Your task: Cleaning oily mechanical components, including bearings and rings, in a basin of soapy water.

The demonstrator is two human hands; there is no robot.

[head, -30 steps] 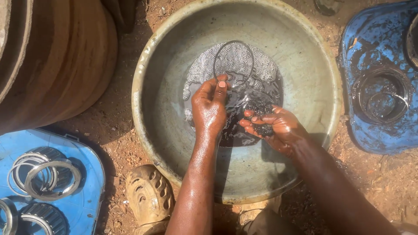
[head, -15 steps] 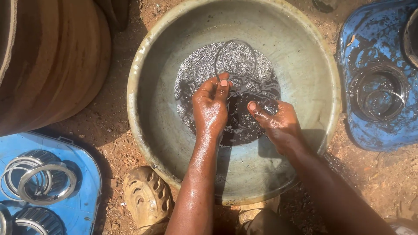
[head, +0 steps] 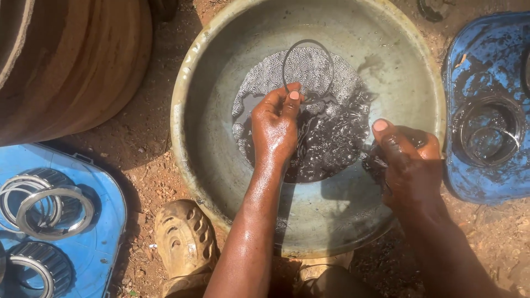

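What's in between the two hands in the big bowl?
In the head view, a pool of dark, oily liquid with foamy bubbles lies between the left hand, which pinches a thin ring, and the right hand.

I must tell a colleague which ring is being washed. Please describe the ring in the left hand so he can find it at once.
Look in the big round basin of dark foamy liquid. The left hand pinches a thin dark wire ring by its lower edge. Unlike the thick shiny metal rings on the blue tray, it is slim and dark.

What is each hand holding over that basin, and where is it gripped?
Left hand pinches the thin dark ring at its near edge; right hand clutches something dark, unidentifiable.
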